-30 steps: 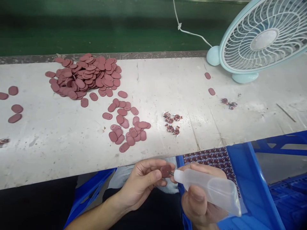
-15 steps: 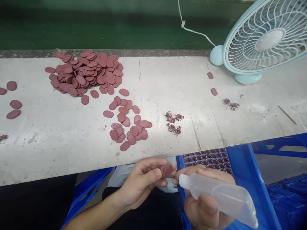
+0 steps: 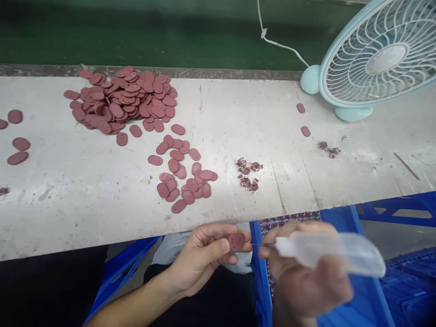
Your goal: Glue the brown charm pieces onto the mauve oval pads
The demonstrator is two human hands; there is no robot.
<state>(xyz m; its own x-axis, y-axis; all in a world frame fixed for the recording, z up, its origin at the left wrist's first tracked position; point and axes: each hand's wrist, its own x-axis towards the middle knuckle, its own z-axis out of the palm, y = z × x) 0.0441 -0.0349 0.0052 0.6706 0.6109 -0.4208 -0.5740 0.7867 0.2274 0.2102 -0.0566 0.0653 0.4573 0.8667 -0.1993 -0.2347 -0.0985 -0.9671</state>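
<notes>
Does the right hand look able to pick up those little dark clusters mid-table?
Probably not: the right hand is holding the bottle, though the tabletop before the clusters looks unobstructed.

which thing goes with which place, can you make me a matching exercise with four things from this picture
Things:
1. bottle
2. fan
3. held disc
4. cord

Places:
A. in the left hand
B. running up from the fan's side
C. in the right hand
D. standing on the table, at the right of the picture

Right pairs: 1-C, 2-D, 3-A, 4-B
</notes>
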